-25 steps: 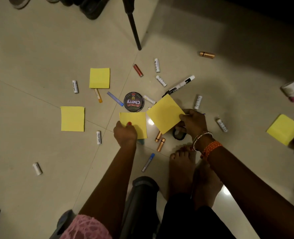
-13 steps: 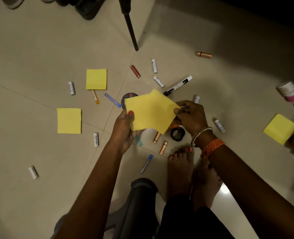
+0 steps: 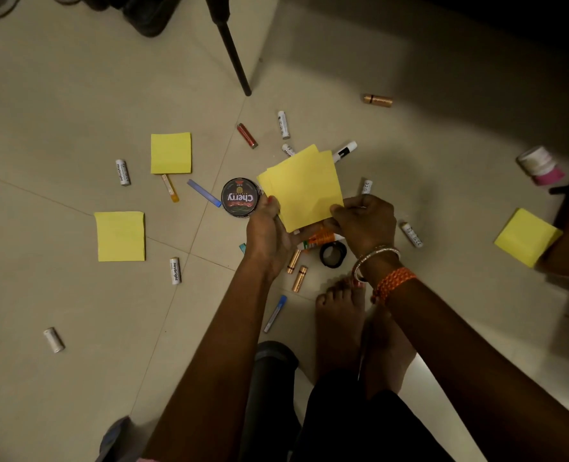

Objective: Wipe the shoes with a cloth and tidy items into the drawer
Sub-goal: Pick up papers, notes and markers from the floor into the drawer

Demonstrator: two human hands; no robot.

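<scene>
1. Head view: the floor is pale, glossy tile with thin grout lines crossing under the clutter; the far right corner falls into dark shadow.
2. A black pole stands on the floor at the far side, and dark shoes sit at the far edge.
3. The left hand and right hand together hold two overlapping yellow notes above the floor's middle; the left fingers pinch the near left edge, the right fingers pinch the near right corner.
4. Just left of the notes lies a round black tin reading "Cherry".
5. Three more yellow pads lie flat: one beyond the tin to the left, one nearer the left edge, one near the right edge.
6. White batteries are scattered about; two read "Heybright". Others lie near and far.
7. Copper batteries lie near the left wrist, another on the far side, and a red one near it.
8. A marker shows past the notes; its writing is too small to read.
9. A black ring and an orange-labelled tube lie under the hands.
10. A white and pink jar stands at the right edge.
11. Bare feet rest on the near floor.
</scene>
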